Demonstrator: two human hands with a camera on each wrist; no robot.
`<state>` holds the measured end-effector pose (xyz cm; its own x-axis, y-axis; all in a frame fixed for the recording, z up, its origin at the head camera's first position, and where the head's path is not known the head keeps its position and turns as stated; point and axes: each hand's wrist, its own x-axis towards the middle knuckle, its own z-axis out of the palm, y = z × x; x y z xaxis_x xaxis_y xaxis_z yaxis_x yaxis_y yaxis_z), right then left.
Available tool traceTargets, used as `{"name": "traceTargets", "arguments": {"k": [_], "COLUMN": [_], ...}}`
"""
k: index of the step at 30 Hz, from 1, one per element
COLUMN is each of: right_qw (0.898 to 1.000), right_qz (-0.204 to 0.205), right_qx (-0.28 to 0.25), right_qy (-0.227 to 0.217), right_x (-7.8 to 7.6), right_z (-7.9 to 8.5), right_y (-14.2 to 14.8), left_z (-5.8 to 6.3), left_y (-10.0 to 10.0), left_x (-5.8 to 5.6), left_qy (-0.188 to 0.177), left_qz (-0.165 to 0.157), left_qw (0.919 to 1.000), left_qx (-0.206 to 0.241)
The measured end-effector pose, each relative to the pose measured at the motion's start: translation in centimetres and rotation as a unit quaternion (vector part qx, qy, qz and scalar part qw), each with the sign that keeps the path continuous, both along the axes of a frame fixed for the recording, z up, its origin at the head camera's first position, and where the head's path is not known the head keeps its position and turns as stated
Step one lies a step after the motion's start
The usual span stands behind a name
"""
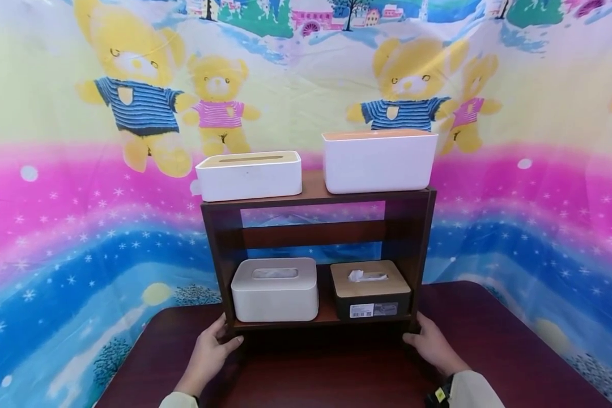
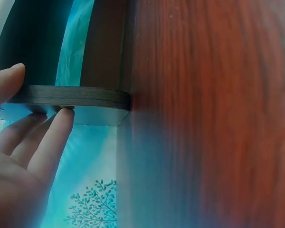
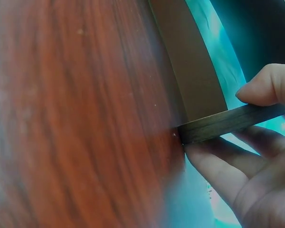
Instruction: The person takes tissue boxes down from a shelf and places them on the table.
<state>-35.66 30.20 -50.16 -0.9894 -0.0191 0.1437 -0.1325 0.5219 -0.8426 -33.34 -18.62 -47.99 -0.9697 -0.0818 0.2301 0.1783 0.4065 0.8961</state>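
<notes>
A dark brown two-tier wooden shelf [image 1: 313, 234] stands on the table, seen from the front in the head view. Low on its left side panel [image 2: 71, 96], my left hand [image 1: 206, 352] pinches the front edge, thumb inside and fingers outside. My right hand [image 1: 435, 345] grips the right side panel [image 3: 213, 125] the same way. On the top tier sit a low white tissue box [image 1: 252, 180] with a slotted wooden lid and a taller white box [image 1: 379, 164]. Below are a cream tissue box [image 1: 275, 303] and a black tissue box [image 1: 344, 306] with a wooden lid.
The reddish-brown table [image 1: 331, 374] has rounded back corners. A cloth printed with bears and snow scenery [image 1: 306, 68] hangs behind and along both sides. Tissue shows in the slots of both lower boxes. A label [image 1: 373, 310] is on the black box's front.
</notes>
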Motion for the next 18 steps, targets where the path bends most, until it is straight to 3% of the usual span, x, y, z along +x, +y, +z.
{"name": "traceTargets", "arguments": {"k": [9,18], "right_qw": [0.999,1.0], "right_qz": [0.005,0.005], "right_qx": [-0.009,-0.011], "right_qy": [0.032,0.028], "right_x": [0.11,0.11], "right_z": [0.17,-0.57], "right_y": [-0.14,0.0], "left_z": [0.26,-0.03], "left_y": [0.14,0.35], "left_x": [-0.08,-0.09], "left_qy": [0.013,0.019], "left_qz": [-0.001,-0.004], "left_qw": [0.9999,0.9998], "left_qx": [-0.004,-0.001]}}
